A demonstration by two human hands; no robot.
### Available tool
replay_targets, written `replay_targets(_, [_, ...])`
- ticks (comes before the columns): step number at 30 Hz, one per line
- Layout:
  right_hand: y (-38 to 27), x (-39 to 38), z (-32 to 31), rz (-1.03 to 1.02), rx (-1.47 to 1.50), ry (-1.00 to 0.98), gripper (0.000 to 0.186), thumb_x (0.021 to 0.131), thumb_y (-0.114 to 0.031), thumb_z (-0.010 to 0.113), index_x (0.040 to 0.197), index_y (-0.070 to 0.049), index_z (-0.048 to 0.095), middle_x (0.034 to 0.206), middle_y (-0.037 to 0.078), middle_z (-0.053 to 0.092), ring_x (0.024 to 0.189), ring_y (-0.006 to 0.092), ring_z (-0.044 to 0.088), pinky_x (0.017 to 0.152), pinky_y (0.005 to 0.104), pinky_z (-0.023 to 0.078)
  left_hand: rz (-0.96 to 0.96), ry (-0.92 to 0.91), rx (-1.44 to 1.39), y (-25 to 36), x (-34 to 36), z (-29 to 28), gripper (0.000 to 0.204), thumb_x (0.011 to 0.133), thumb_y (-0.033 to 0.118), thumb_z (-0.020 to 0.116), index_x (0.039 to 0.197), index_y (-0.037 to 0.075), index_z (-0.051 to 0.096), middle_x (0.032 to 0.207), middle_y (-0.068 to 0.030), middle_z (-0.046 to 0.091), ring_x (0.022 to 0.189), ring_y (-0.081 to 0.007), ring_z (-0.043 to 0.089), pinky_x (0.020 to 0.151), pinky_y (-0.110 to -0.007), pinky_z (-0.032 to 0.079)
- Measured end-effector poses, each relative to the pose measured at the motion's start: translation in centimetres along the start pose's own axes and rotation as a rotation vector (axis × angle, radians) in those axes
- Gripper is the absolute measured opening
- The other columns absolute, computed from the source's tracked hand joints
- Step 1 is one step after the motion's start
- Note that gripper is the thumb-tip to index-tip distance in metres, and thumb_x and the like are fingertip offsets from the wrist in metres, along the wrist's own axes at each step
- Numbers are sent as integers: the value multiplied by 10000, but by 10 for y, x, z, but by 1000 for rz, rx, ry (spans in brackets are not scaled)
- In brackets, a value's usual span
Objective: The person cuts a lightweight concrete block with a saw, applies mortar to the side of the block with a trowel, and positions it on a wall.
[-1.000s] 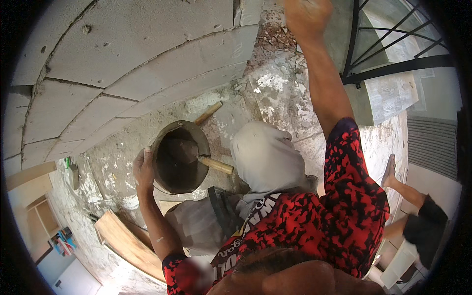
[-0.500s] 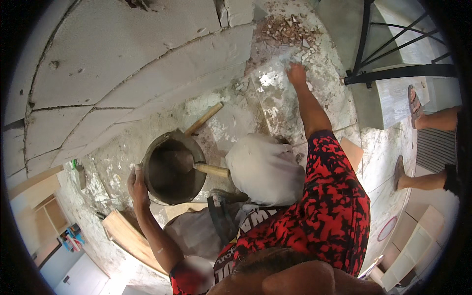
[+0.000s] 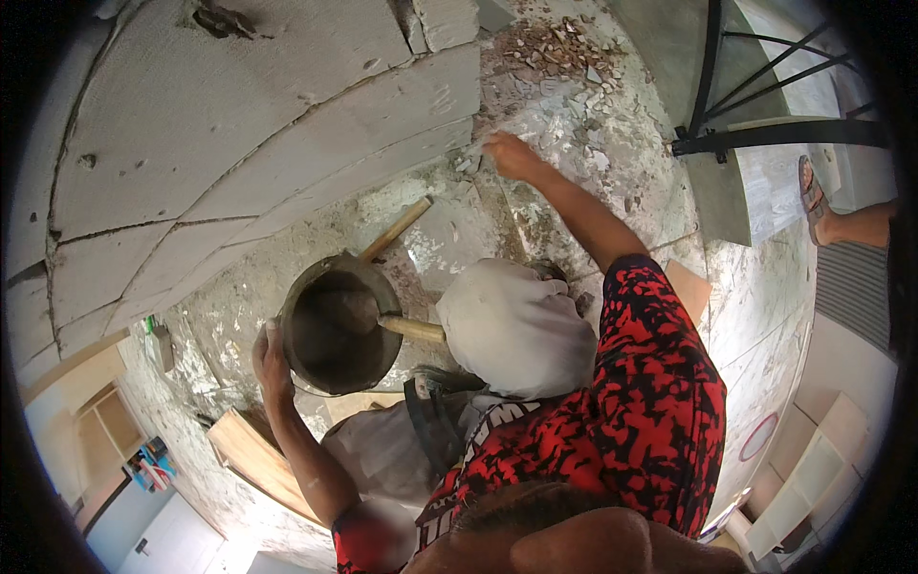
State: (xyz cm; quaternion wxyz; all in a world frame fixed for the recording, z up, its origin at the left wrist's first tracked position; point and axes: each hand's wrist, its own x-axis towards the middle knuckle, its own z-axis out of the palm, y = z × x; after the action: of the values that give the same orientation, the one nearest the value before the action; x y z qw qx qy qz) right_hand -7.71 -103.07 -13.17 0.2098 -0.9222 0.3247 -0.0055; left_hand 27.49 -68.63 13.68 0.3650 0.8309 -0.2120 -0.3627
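Note:
A dark round bucket (image 3: 304, 373) with grey residue inside sits on the floor left of my knees. My left hand (image 3: 273, 362) grips its left side near the rim. One wooden handle (image 3: 416, 329) rests over the bucket's right rim, while a second wooden handle (image 3: 397, 230) sticks out from behind it; their tool ends cannot be made out. Stretched far forward, my right hand (image 3: 513, 157) is closed beside the foot of the block wall (image 3: 363, 158). Something pale and blurred shows at its fingertips, too indistinct to name.
Broken rubble (image 3: 564, 53) lies on the stained floor ahead. A black metal frame (image 3: 784, 135) stands at far right, near another person's sandalled foot (image 3: 815, 201). Wooden boards (image 3: 258, 459) lie at lower left, and a small block with green (image 3: 160, 346) is by the wall.
My right hand has swept left across the floor toward the wall's base. My left hand stays on the bucket. One of the other person's two feet is out of view.

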Motion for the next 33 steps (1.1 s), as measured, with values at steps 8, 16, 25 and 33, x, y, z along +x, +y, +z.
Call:
replay_targets(8, [-27,-7,25,235,244,123,416,810,-210,687,1130,16,548,1258,185,475,1205,325,461,968,436,409,31,-37,-39,9,-6,3,453,968,378,466,1070,-38,612,944,-68,629,840,-133,553,761,-272,446])
replay_targets(16, [-72,-78,-44,504,1568,269,477,855,-180,656,1246,25,479,1115,134,575,1016,221,580,800,323,504,14,-64,-58,-8,-4,-5,423,964,354,482,1037,-37,625,917,-52,631,820,-120,551,738,-263,451])
replay_targets(25, [-167,-48,-318,-55,875,1192,266,860,-141,651,1081,1,611,1037,115,632,930,174,609,717,263,503,101,-78,-2,1,-3,-6,452,952,396,486,1001,-33,618,878,-47,612,795,-122,520,740,-273,429])
replay_targets(33, [-214,-12,-395,-113,945,1204,281,830,-138,696,1008,68,628,812,60,638,661,92,572,600,215,465,162,-81,32,-1,-1,-6,438,952,380,493,986,-33,635,868,-34,618,780,-115,523,722,-263,431])
